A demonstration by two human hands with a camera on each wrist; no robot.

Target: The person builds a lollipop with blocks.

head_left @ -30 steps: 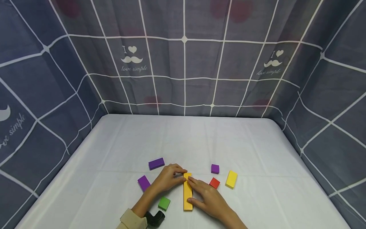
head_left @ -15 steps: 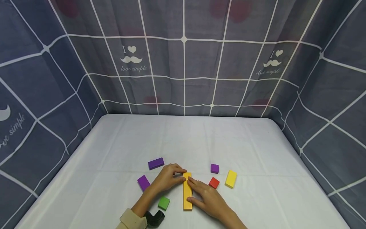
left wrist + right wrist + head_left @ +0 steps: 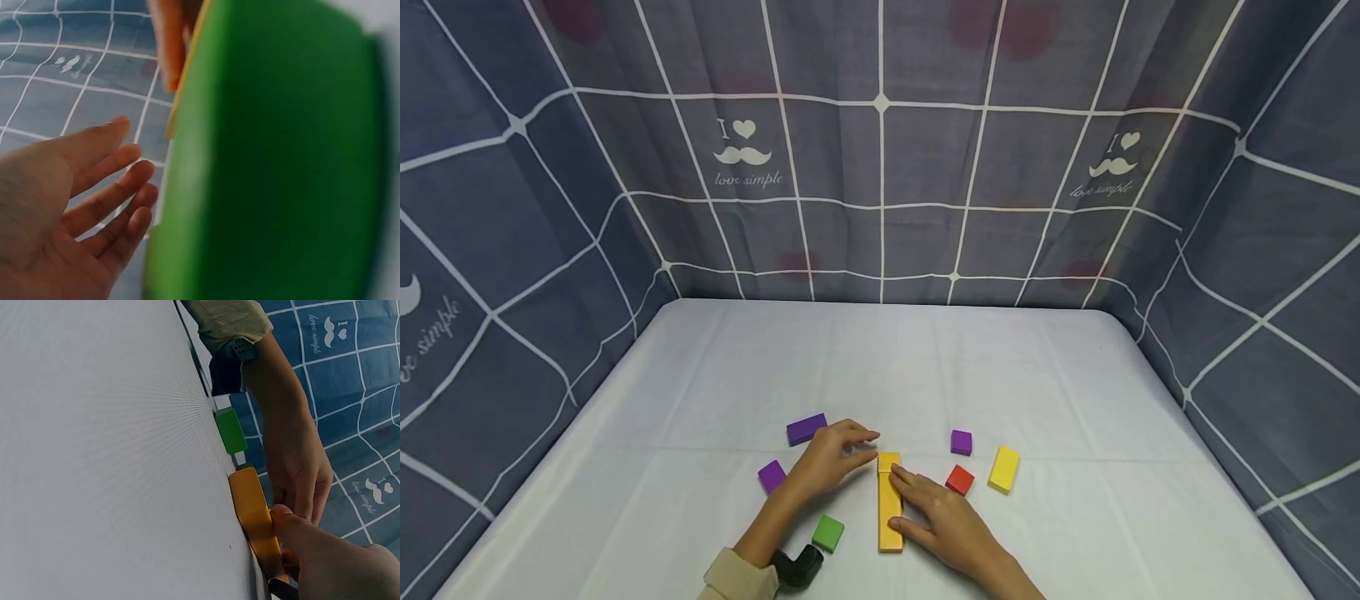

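In the head view, a long yellow block (image 3: 891,521) lies on the white-covered table, with a short yellow block (image 3: 889,459) against its far end. My right hand (image 3: 943,525) holds the long block from the right, its thumb and fingertips on it; the right wrist view shows the thumb (image 3: 289,522) against its side. My left hand (image 3: 831,458) hovers just left of the short block, holding nothing, its fingers spread loosely in the left wrist view. Near the left forearm sits a green block (image 3: 828,533), which looms large in the left wrist view.
Two purple blocks (image 3: 807,429) lie left of the hands, one partly behind the left forearm. To the right are a small purple cube (image 3: 961,442), a red block (image 3: 959,479) and a yellow block (image 3: 1003,470). A dark gridded curtain (image 3: 880,167) surrounds the table.
My left hand has let go of the short yellow block's end and moved slightly left and away. The right hand and the yellow blocks have stayed in place.
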